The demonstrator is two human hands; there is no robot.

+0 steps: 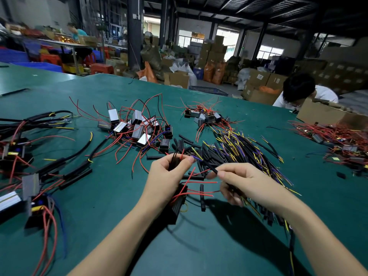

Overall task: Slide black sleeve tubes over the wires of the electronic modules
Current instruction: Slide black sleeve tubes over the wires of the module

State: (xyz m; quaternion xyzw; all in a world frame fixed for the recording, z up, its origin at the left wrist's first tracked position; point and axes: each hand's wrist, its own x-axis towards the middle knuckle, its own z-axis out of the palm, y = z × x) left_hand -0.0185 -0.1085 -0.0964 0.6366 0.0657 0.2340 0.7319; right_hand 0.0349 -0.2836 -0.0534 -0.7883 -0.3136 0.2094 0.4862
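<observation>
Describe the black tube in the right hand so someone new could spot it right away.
Start at the green table and find the two hands near its middle. The right hand pinches one short black tube at its fingertips, angled up-left toward the left hand. Unlike the loose tubes lying flat nearby, it is lifted off the table.
</observation>
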